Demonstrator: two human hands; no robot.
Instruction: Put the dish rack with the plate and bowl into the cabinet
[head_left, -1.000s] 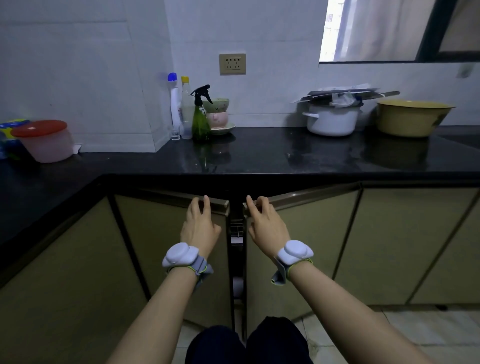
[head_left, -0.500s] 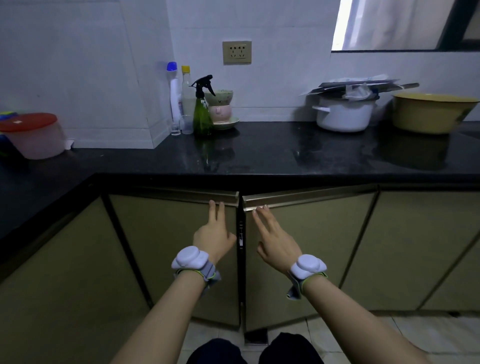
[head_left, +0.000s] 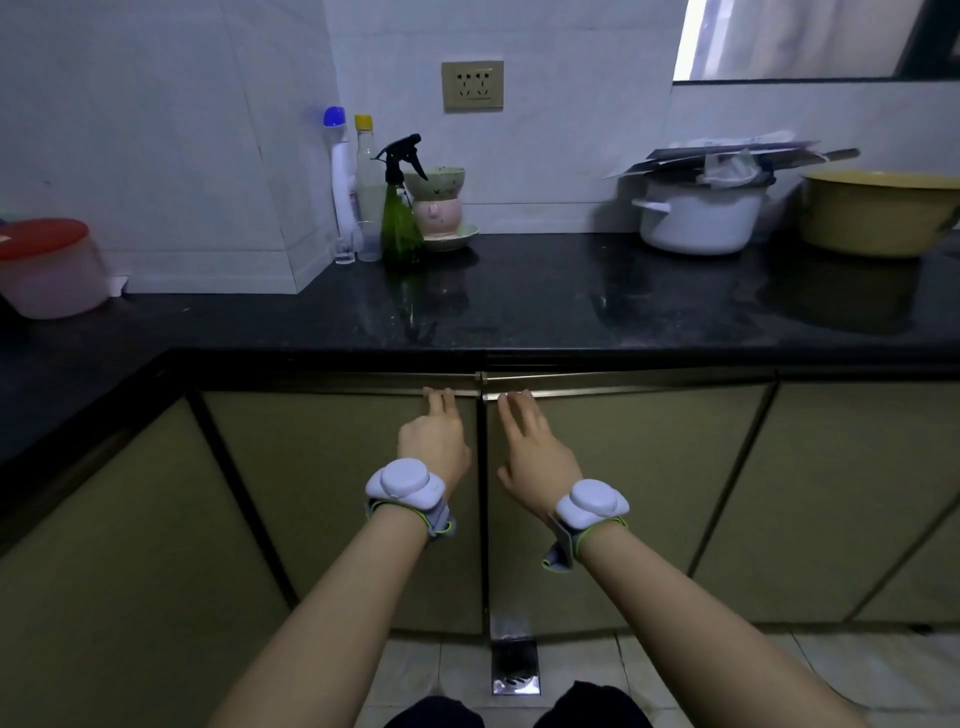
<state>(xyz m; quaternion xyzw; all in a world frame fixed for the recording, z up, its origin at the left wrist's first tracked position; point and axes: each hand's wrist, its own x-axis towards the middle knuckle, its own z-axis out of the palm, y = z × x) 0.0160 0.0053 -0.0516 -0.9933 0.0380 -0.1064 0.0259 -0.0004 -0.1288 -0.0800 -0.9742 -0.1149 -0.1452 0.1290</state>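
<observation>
Two olive cabinet doors sit flush under the black counter. My left hand (head_left: 435, 436) lies flat on the left door (head_left: 332, 493), fingertips at its metal top rail. My right hand (head_left: 535, 452) presses the right door (head_left: 634, 493) the same way, fingers spread. Neither hand holds anything. Only a thin dark seam shows between the doors. The dish rack, plate and bowl are out of sight behind the doors.
On the black countertop (head_left: 519, 306) stand bottles and a green spray bottle (head_left: 397, 218), stacked bowls (head_left: 439, 208), a white pot (head_left: 698, 218), a yellow basin (head_left: 878, 213) and a red-lidded tub (head_left: 49, 275). A floor drain (head_left: 515, 667) lies below the doors.
Both doors swung from ajar to flush. The gap that showed the cabinet's inside is gone. My hands followed the doors forward, and the view shifted.
</observation>
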